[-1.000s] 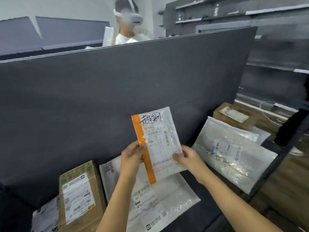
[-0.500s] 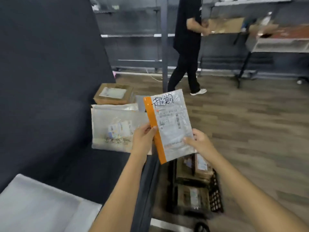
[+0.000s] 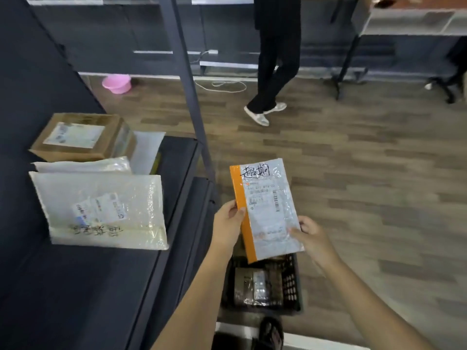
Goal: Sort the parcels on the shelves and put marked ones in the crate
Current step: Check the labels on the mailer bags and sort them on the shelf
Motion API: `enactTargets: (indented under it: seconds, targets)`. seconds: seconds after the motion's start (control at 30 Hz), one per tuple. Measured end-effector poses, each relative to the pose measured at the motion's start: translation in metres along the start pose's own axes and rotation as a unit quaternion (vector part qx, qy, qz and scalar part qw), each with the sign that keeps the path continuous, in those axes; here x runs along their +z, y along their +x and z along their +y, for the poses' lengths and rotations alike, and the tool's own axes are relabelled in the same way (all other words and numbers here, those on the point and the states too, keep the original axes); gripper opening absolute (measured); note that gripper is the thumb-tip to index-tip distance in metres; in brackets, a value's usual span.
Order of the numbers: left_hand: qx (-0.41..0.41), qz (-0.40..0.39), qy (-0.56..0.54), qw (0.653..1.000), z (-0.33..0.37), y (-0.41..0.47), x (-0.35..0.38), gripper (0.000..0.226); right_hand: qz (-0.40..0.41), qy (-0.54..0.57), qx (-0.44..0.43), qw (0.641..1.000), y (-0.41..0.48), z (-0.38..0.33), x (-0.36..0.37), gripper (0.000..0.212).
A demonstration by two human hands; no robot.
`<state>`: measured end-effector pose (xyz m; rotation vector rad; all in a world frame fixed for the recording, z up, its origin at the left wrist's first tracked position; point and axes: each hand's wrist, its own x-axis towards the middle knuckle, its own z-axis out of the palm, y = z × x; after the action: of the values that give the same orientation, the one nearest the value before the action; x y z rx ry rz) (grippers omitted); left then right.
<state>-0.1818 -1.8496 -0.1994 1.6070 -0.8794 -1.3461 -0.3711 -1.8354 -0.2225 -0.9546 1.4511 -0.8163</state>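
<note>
Now left hand [image 3: 227,223] and right hand [image 3: 312,238] pinch marked parcel [image 3: 267,210] (above crate [image 3: 293,281]).

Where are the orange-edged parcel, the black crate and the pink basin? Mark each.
orange-edged parcel [image 3: 265,210], head view, on its label.
black crate [image 3: 292,281], head view, on its right wall.
pink basin [image 3: 116,83], head view, on its outer side.

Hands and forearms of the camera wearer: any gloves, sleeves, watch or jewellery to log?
None visible. The left hand and right hand are bare: no gloves, rings or wristbands. The left forearm and right forearm are uncovered down to the frame's edge, with no sleeve cuff, watch or marking.
</note>
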Motion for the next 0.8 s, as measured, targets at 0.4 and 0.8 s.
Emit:
enactTargets:
  seconds: [0.4,0.8]
  targets:
    - [-0.187,0.004,-0.011,0.982,-0.149,0.089,-0.003,0.056,-0.076,-0.247,0.109,0.96,0.099,0.126,-0.016,0.023]
    - [-0.357,-0.16,0.185,0.901,-0.455,0.172,0.022,0.062,-0.197,-0.558,0.151,0.792,0.212,0.386,0.025,0.04]
